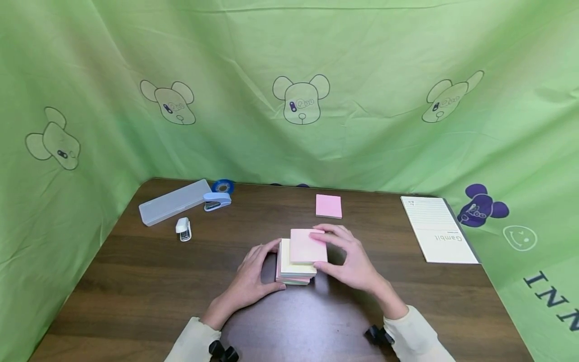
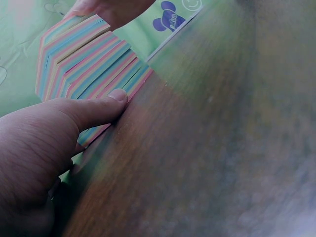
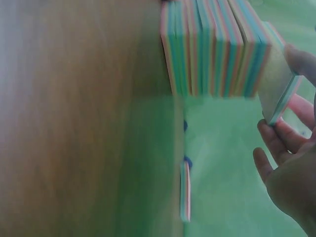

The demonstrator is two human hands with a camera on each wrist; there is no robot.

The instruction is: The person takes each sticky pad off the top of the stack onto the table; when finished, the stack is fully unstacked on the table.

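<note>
A stack of sticky note pads (image 1: 296, 280) stands on the table in the head view, its layered pink, yellow and blue edges plain in the left wrist view. My left hand (image 1: 253, 276) holds the stack from the left, thumb (image 2: 116, 96) against its near side. Over the top, my right hand (image 1: 355, 259) pinches a pink-topped sticky note pad (image 1: 306, 246) between thumb and fingers. The right wrist view has this pad (image 3: 279, 94) tilted off the stack's top, partly overlapping it. Another pink pad (image 1: 328, 206) lies farther back.
At the back left are a grey-blue case (image 1: 174, 202), a blue tape roll (image 1: 223, 186), a light blue stapler (image 1: 217, 201) and a small white stapler (image 1: 183, 229). A notepad (image 1: 439, 231) lies at the right edge. Green printed cloth (image 1: 235, 141) hangs behind the table.
</note>
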